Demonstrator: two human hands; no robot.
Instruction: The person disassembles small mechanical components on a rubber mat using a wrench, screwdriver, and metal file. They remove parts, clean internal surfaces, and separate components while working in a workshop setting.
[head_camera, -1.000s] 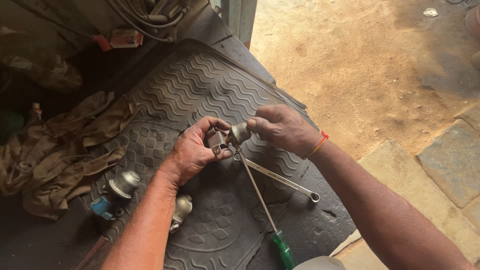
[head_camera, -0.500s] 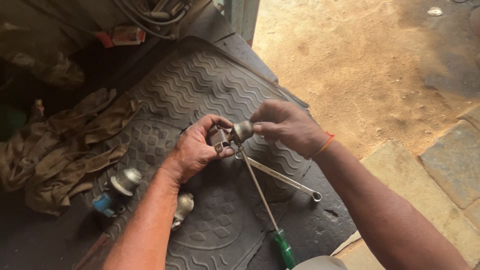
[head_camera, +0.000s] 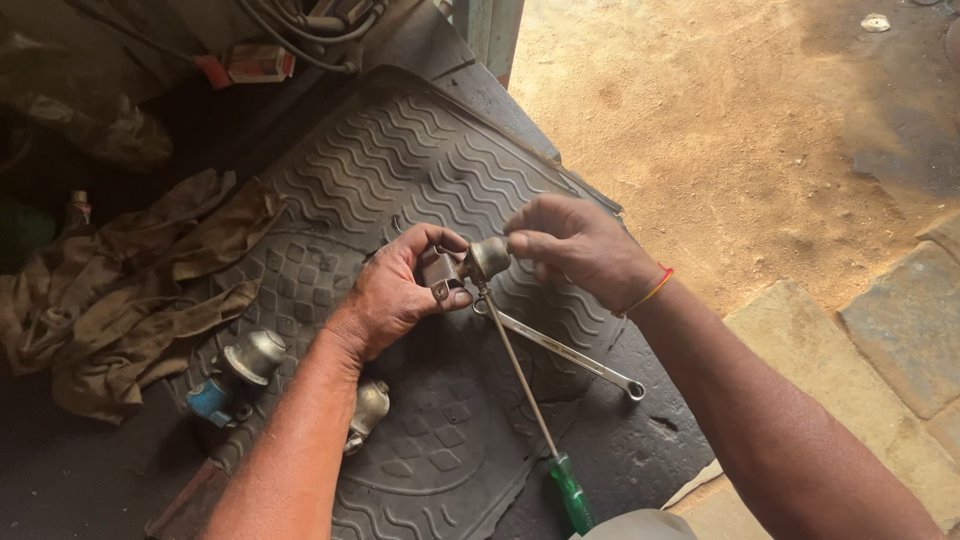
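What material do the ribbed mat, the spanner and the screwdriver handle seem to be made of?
Ribbed mat: probably dark grey rubber, matt and dusty, with moulded wavy ridges. Spanner: metal, likely steel, with a pale silvery sheen. Screwdriver handle: probably plastic, green and slightly translucent.

We see the rubber mat (head_camera: 400, 180) in the middle of the frame, a rag (head_camera: 130, 290) on its left edge. On the mat, centre right, a spanner (head_camera: 560, 350) lies crossed by a screwdriver (head_camera: 530, 410); two metal parts (head_camera: 250, 360) lie lower left.
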